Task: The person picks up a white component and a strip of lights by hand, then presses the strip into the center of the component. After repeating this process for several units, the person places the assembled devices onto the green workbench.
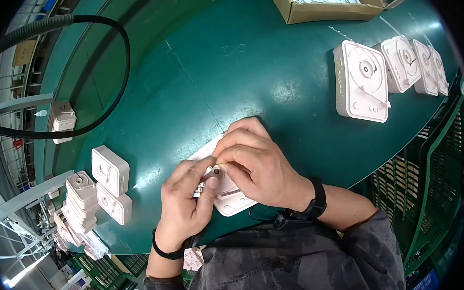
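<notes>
Beneath both hands a white, flat device (233,204) shaped like a small record player lies at a slant on the green table. My left hand (183,203) is closed over its left side, thumb and fingers around small silvery-white pieces (199,190) that I cannot identify. Reaching over from the right, my right hand (262,165) has its fingertips pinched at the device's round centre (216,171). Whatever sits in that pinch is too small to name. The hands nearly touch, and they cover much of the device's upper part.
Several similar white devices (361,81) stand at the far right, others (110,170) at the left beside a stack (82,194). A cardboard box (325,12) of flat pale pieces sits at the back. A black cable (127,59) loops over the left. Green crates (426,178) flank the right edge.
</notes>
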The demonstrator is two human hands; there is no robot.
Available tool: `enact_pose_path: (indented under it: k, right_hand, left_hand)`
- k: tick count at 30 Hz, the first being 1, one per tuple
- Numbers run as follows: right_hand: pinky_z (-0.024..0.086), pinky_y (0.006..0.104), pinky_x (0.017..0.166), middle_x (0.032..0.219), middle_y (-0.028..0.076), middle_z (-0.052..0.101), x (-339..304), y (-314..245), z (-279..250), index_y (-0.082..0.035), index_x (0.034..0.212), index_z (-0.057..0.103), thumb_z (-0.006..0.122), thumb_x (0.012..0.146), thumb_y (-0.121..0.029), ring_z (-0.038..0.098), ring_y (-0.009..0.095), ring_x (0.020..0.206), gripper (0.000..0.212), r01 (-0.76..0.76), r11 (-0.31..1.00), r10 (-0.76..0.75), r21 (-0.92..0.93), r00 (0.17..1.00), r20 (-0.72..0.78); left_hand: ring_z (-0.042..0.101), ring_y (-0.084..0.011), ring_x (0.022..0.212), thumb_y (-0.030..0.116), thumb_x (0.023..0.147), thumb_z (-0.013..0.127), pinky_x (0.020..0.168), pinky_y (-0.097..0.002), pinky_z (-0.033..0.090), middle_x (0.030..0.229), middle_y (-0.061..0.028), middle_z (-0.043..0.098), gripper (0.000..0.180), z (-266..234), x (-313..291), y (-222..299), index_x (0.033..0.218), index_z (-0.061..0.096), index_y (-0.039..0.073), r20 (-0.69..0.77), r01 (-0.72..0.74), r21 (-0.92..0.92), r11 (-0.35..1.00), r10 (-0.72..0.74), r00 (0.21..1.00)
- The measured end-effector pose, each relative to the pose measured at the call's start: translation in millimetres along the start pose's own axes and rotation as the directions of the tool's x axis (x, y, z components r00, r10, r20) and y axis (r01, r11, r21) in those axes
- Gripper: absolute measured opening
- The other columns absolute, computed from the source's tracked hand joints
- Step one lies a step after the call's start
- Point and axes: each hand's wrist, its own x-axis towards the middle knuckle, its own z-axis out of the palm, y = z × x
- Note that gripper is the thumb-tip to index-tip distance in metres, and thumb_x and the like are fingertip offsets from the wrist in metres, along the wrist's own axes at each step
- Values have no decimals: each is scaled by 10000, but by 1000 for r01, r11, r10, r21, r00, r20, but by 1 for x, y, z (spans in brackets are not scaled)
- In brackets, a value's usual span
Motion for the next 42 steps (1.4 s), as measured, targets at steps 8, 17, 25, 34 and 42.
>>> enact_pose_path:
  k: [8, 17, 25, 34, 42]
  right_hand:
    - [499, 379, 854, 1030, 66, 682, 1, -2, -1, -20, 875, 657, 717, 796, 45, 572, 296, 1054, 118, -30, 999, 30, 16, 999, 21]
    - [493, 381, 859, 1028, 63, 678, 4, -2, 1, -19, 874, 656, 722, 796, 42, 569, 294, 1050, 119, -11, 1000, 12, -15, 1000, 20]
    - [488, 382, 867, 1037, 64, 669, 4, -3, 0, -10, 875, 653, 723, 792, 43, 565, 298, 1049, 121, 5, 999, -4, -36, 999, 33]
    - [490, 379, 862, 1022, 66, 659, 4, -8, 0, 5, 880, 654, 722, 796, 42, 566, 296, 1044, 114, 22, 996, -18, -91, 999, 49]
    - [487, 380, 856, 1018, 75, 641, 5, -13, -1, 21, 877, 651, 667, 791, 28, 568, 288, 1027, 88, 80, 980, -64, -185, 994, 92]
  left_hand:
    - [711, -235, 751, -41, 850, 741, 682, -302, 565, 951, -136, 737, 182, 1, -5, -6, 1028, 731, -5, -116, 28, -16, 999, -30, 993]
    - [713, -228, 750, -53, 815, 757, 663, -305, 571, 933, -112, 736, 188, 5, -3, -4, 987, 729, 17, -122, -51, 89, 995, 62, 991]
    - [710, -235, 767, -53, 802, 752, 650, -318, 569, 950, -96, 729, 215, 10, -4, -6, 994, 722, 38, -170, -64, 85, 994, 78, 982]
    - [701, -265, 787, -59, 775, 736, 639, -344, 567, 970, -85, 691, 282, 13, -6, -4, 1030, 714, 59, -173, -108, 262, 959, 157, 972]
    - [700, -250, 786, -65, 749, 728, 647, -346, 571, 969, -75, 685, 307, 8, -6, -4, 1023, 718, 71, -150, -81, 150, 985, 104, 983]
